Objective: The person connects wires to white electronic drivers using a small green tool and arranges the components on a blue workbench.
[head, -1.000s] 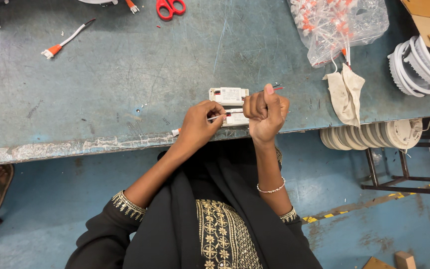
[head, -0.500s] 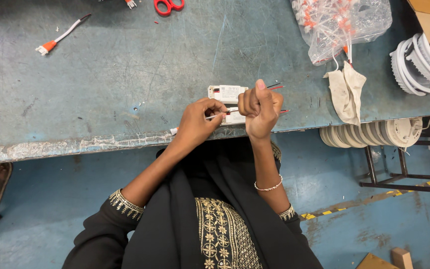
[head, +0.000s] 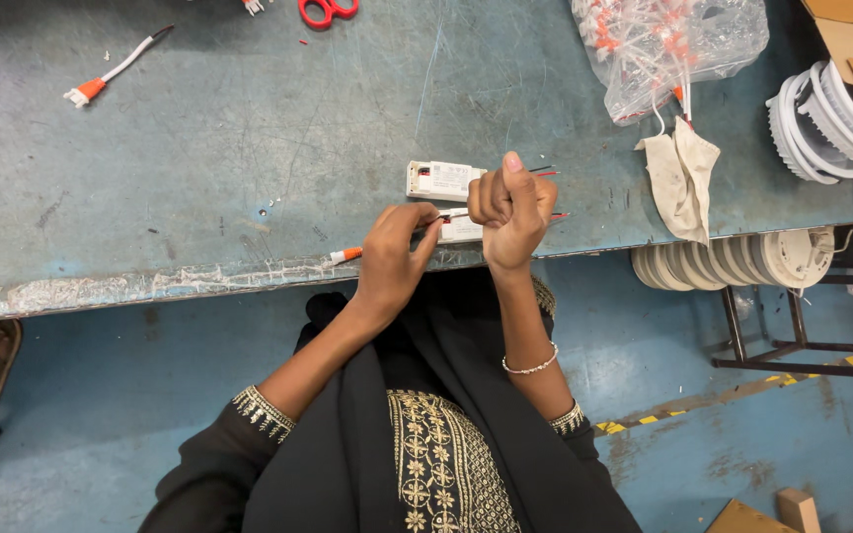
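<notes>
The right hand (head: 511, 209) is closed in a fist around a small white box (head: 462, 228) at the near edge of the desk (head: 249, 128). The left hand (head: 395, 247) pinches a thin wire (head: 346, 255) with an orange end that leads into that box. A second white box (head: 443, 181) lies just behind, touching the right fist. Since the held box sits at the desk's lip, a hard tug on the wire may pull it loose or tip the box off. Scissors (head: 327, 10) and a bag (head: 665, 44) of wires lie well apart.
</notes>
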`<state>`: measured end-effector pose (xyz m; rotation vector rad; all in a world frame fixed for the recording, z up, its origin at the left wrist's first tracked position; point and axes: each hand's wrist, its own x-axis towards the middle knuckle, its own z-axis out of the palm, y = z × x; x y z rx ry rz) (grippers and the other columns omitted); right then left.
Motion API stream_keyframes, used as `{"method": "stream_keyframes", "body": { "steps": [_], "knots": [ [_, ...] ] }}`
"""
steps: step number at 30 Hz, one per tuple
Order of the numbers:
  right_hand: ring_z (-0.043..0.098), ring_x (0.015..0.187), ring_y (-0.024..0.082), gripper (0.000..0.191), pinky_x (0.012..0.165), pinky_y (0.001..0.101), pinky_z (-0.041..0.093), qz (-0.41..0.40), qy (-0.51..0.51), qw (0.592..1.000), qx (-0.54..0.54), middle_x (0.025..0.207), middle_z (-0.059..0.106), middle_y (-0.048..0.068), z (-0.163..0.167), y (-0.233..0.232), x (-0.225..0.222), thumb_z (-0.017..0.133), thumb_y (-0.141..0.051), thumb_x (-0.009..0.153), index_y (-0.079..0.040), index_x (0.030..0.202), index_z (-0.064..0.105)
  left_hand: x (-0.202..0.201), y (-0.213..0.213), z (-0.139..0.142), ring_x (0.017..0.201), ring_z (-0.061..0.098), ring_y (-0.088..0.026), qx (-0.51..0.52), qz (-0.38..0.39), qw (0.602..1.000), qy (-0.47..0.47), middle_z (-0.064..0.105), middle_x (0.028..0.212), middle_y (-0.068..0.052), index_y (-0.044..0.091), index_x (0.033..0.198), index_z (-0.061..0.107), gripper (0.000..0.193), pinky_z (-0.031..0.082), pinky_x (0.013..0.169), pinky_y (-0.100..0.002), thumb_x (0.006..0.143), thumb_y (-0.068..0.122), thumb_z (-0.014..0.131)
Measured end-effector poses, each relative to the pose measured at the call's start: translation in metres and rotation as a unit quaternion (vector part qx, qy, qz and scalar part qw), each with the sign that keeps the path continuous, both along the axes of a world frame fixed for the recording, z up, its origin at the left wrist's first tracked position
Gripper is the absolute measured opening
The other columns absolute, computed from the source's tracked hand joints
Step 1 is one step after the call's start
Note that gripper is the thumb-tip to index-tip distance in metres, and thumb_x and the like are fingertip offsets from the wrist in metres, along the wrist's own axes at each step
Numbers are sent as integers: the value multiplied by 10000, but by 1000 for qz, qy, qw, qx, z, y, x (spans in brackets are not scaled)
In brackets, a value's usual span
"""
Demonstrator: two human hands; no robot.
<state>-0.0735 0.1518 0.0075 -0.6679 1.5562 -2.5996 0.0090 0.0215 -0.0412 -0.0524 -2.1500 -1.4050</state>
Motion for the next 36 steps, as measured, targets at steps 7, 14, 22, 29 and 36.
{"method": "stream_keyframes", "body": {
  "steps": [7,14,22,29,36],
  "knots": [
    [214,441,103,570,447,307,172,-5,1,1000,3,498,292,20,0,0,0,480,-224,1101,-91,585,280,2,2,-5,936,660,-298,-66,19,997,26,700,996,-99,27,1034,703,154,538,816,-396,886,37,747],
    [228,452,103,563,455,305,180,0,8,1000,1,510,286,11,-1,-1,3,482,-211,1106,-84,594,282,-5,2,-5,882,638,-295,-86,8,996,24,668,952,-90,31,985,686,141,527,790,-411,855,18,738],
    [229,459,96,560,455,302,177,-3,10,1000,-2,514,286,12,-3,-1,3,482,-204,1106,-83,597,283,-7,1,-4,882,627,-286,-86,-1,996,23,637,933,-88,31,989,686,138,524,785,-411,859,23,733],
    [227,453,96,566,452,302,179,-9,15,1000,1,511,292,13,-4,-1,3,477,-198,1105,-84,587,277,-5,2,0,878,613,-284,-101,-5,995,9,629,949,-97,24,998,693,140,519,777,-405,863,25,731],
    [235,457,104,574,457,304,181,-9,20,1000,1,514,292,13,-3,-1,6,475,-191,1107,-85,580,272,-2,-10,7,829,675,-283,-33,-73,994,-73,643,964,-122,1,1018,731,133,543,723,-391,892,45,730]
  ]
}}
